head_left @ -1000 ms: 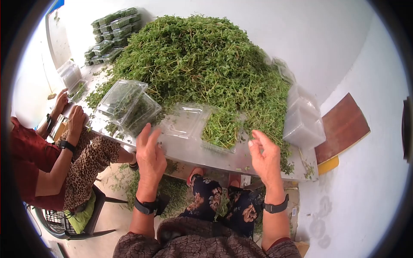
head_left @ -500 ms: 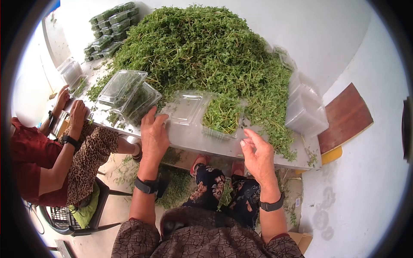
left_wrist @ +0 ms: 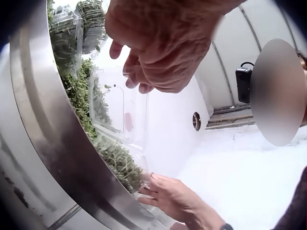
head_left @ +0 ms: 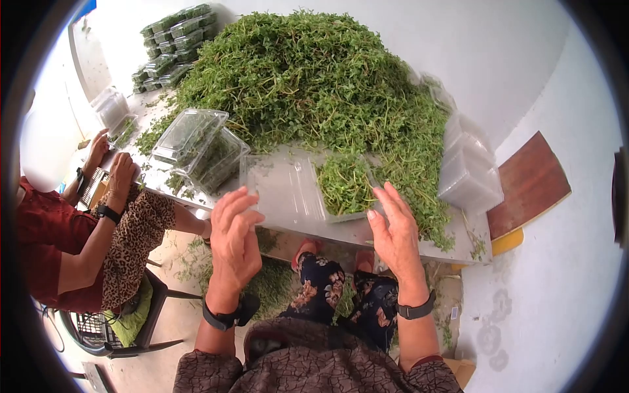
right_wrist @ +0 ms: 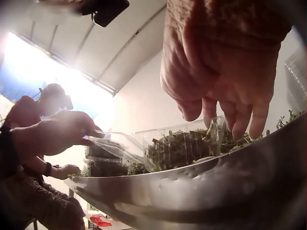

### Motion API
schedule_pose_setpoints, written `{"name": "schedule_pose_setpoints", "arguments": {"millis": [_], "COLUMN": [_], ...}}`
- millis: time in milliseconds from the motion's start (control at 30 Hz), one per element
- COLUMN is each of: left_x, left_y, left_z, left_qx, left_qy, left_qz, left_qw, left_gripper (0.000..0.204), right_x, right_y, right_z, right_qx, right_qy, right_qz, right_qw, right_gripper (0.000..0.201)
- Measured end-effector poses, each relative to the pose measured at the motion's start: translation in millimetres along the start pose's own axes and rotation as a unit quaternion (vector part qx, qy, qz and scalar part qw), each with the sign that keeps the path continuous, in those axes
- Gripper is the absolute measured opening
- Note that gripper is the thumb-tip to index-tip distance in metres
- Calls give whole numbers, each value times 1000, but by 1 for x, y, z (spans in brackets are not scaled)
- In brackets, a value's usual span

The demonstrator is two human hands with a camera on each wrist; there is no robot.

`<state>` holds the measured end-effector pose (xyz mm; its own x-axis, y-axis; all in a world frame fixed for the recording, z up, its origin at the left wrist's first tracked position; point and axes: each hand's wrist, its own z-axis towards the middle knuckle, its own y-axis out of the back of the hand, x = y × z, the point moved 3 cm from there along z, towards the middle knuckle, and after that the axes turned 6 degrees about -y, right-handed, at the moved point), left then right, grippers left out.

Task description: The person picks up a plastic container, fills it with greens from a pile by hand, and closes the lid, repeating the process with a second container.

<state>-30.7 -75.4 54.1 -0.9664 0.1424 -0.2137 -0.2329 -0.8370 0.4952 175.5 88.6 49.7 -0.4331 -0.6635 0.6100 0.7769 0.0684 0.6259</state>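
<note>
A clear hinged box (head_left: 344,187) full of green sprigs lies near the table's front edge, its unfolded lid (head_left: 282,190) to the left. My left hand (head_left: 236,242) is at the lid's outer edge; in the right wrist view its fingers (right_wrist: 88,129) pinch the slightly raised lid (right_wrist: 122,146). My right hand (head_left: 398,239) has its fingers fairly straight beside the box's right side; in the right wrist view the right hand (right_wrist: 225,72) reaches down at the filled box (right_wrist: 177,146), and contact is hard to tell.
Behind is a large heap of greens (head_left: 308,78). Filled boxes (head_left: 203,150) stand left of the lid, with stacked packs (head_left: 173,42) farther back. Nested empty boxes (head_left: 468,164) are at the right. Another person (head_left: 72,249) sits at the left.
The lid's outer edge has come up and nearer with my left hand. My right hand has moved in toward the box's right side, its fingers straighter.
</note>
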Motion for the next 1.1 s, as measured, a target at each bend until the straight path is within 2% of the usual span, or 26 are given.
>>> {"name": "schedule_pose_setpoints", "arguments": {"millis": [67,133,267,300,400,567,667,733,767,867,900,933,1000,1067,1100], "left_x": [-11,-20,-33,-36,-47,-53,-55,-56,-53,-49,-41,-40,-34,-31,-31], "left_y": [6,7,7,6,4,-3,-14,-27,-32,-44,-50,-56,-65,-80,-88], "left_z": [5,6,10,13,21,37,49,57,59,66,64,63,61,56,53], "left_qx": [6,24,8,-2,-17,-28,-29,-44,-18,-19,-20,-19,-46,-24,20], "left_qy": [-8,-20,-70,-81,-104,-116,-134,-137,-163,-130,-116,-117,-13,8,29], "left_qz": [-4,-48,-75,-76,-74,-79,-108,-148,-150,-143,-147,-150,-203,-204,-164], "left_qw": [1000,998,995,994,992,990,985,978,975,981,982,982,978,979,986], "left_gripper": [22,22,27,35,35,30,34,47,55,56,64,64,66,61,60], "right_x": [-2,-6,-7,-7,-9,-5,-14,-10,-9,-8,-9,-10,-11,-8,-9], "right_y": [-4,-6,-6,-7,-6,1,-5,-5,-4,2,3,5,6,2,0], "right_z": [2,4,5,5,7,11,12,12,12,10,9,6,-1,-6,-7], "right_qx": [-1,2,38,40,43,-5,37,38,39,36,34,34,35,49,49], "right_qy": [8,2,-9,-8,-14,-12,-14,-29,-44,-41,-42,-49,-60,-91,-90], "right_qz": [-48,-40,-34,-35,-15,6,-17,-5,7,25,24,35,47,129,129], "right_qw": [999,999,999,999,999,1000,999,999,998,998,998,998,996,986,986], "right_gripper": [38,38,35,35,34,35,36,36,37,39,39,40,41,43,43]}}
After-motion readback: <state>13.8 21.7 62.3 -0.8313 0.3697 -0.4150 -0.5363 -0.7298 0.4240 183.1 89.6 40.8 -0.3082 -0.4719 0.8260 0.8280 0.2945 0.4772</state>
